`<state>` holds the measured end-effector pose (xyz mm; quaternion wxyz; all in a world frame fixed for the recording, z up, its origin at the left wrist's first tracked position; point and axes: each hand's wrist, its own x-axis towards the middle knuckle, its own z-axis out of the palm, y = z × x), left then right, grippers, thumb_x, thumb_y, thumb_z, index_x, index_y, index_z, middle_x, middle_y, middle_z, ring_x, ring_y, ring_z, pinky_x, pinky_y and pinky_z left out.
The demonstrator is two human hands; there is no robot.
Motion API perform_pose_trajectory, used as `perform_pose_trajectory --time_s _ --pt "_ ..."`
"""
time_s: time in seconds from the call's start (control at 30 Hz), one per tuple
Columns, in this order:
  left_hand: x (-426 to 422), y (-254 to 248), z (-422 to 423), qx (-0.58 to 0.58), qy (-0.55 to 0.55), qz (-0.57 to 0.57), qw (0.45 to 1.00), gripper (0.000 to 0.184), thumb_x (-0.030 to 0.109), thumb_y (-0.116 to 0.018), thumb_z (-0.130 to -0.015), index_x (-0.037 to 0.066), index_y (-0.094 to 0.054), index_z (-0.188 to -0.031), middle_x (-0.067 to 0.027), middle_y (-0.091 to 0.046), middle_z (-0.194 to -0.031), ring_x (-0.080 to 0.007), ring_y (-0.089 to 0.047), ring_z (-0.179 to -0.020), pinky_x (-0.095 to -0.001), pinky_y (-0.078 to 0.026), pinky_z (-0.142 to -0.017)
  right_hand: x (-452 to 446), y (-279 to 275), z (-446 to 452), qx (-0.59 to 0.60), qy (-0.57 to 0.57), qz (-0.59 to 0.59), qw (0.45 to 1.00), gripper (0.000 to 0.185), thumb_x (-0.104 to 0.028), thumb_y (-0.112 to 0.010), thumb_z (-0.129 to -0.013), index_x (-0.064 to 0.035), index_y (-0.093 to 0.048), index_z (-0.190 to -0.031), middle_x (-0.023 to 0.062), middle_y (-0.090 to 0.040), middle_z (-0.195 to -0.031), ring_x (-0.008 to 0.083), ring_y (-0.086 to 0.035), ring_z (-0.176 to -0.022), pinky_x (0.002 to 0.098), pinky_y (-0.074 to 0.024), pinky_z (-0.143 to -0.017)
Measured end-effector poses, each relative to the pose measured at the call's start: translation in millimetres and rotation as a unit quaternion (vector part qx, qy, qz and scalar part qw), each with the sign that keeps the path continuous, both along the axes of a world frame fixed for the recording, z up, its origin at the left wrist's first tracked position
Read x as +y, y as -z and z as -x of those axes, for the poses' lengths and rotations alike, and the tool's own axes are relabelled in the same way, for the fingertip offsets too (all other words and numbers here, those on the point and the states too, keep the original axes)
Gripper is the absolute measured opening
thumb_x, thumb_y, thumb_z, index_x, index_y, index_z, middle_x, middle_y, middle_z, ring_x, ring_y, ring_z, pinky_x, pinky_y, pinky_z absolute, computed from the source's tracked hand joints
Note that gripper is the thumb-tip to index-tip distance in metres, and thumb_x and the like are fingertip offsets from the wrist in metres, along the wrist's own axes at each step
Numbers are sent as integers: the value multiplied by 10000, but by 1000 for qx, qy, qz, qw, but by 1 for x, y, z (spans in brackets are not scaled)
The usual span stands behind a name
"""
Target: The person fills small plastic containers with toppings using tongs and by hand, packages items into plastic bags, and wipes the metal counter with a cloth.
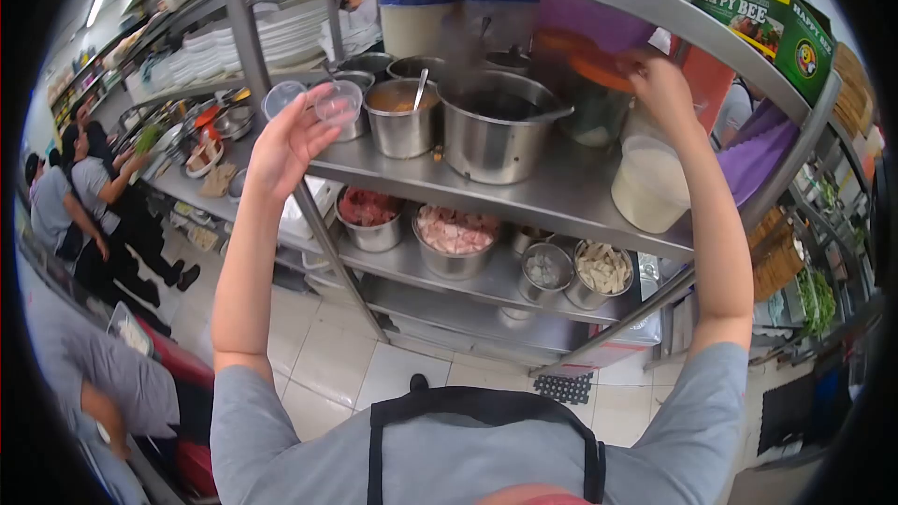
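My left hand (292, 142) is raised at the shelf's left end, its fingers closed around small clear plastic cups (338, 104). At the right, my right hand (662, 86) pinches the edge of an orange lid (591, 68), which is smeared by motion. The lid is over a clear jar (595, 114) whose contents are hard to make out. Left of the jar stands a large steel pot (496, 145) with dark contents. A smaller steel pot (402, 131) holds orange-brown sauce and a spoon (421, 89). Below my right wrist is a white tub (648, 189).
The lower shelf holds steel pots of red meat (369, 208), pale meat pieces (456, 230) and sliced pale food (603, 267). A metal post (313, 215) rises beside my left arm. Other people (94, 178) stand at the left. A green box (762, 23) sits above right.
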<state>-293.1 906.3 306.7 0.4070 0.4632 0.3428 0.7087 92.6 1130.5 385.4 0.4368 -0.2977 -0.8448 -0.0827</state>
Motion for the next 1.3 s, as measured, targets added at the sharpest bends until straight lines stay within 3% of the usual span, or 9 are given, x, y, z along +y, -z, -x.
perform_pose_trajectory --time_s 0.07,0.2,0.27,0.33,0.43,0.47,0.53,0.67,1.3 --pt "36 -19 17 23 44 -4 999 424 253 -372 -926 -35 -383 -1237 -187 -519 -1140 -275 -537 -1043 -274 -471 -844 30 -12 20 -171 186 -62 966 210 -131 -605 -761 -96 -613 -968 85 -596 -1004 254 -596 -791 264 -457 -724" --pt "103 -44 34 28 82 3 996 397 224 -355 -926 -43 -404 -1214 -226 -500 -1137 -294 -528 -1048 -278 -468 -851 128 -5 48 -109 89 -109 984 224 -162 -611 -770 -54 -603 -966 111 -588 -1038 252 -595 -843 295 -460 -748" --pt "133 -50 39 38 104 -4 994 399 218 -345 -927 -47 -397 -1220 -229 -500 -1140 -297 -520 -1059 -281 -461 -867 129 1 92 48 -59 97 992 277 -170 -617 -768 10 -581 -975 135 -588 -1015 232 -587 -876 311 -460 -762" --pt "154 -55 36 58 99 10 993 397 206 -303 -929 -45 -401 -1220 -222 -496 -1158 -294 -511 -1076 -289 -435 -903 140 12 123 203 -207 295 910 339 -179 -622 -766 74 -559 -983 159 -587 -992 213 -579 -909 326 -461 -777" --pt "169 -59 35 71 104 7 992 412 236 -294 -930 -30 -406 -1224 -212 -495 -1169 -284 -511 -1082 -289 -425 -908 192 19 137 264 -206 437 835 344 -138 -633 -742 59 -555 -1013 137 -596 -962 179 -586 -854 300 -468 -735" --pt "171 -60 36 72 102 7 992 419 254 -299 -928 -15 -410 -1229 -200 -501 -1172 -276 -512 -1085 -282 -425 -900 203 20 143 262 -207 436 835 344 -138 -633 -742 59 -555 -1013 137 -596 -962 179 -586 -854 300 -468 -735" --pt "166 -63 35 81 87 1 993 423 260 -306 -926 -14 -409 -1231 -197 -501 -1173 -275 -513 -1083 -281 -425 -900 209 26 159 121 104 256 953 311 -89 -607 -747 54 -563 -1019 122 -597 -966 154 -579 -834 278 -454 -741" --pt "170 -64 45 113 79 -22 990 430 265 -315 -923 -18 -402 -1234 -191 -502 -1177 -276 -523 -1070 -280 -436 -887 213 18 154 55 -3 100 994 195 -88 -624 -737 -19 -590 -917 86 -599 -885 152 -560 -785 288 -429 -713" --pt "221 -68 42 126 141 -71 979 379 183 -308 -917 -70 -416 -1178 -234 -501 -1153 -325 -544 -1021 -328 -467 -869 74 -62 85 -197 19 -10 980 174 -89 -645 -720 -43 -547 -856 80 -571 -803 187 -539 -757 302 -411 -681"
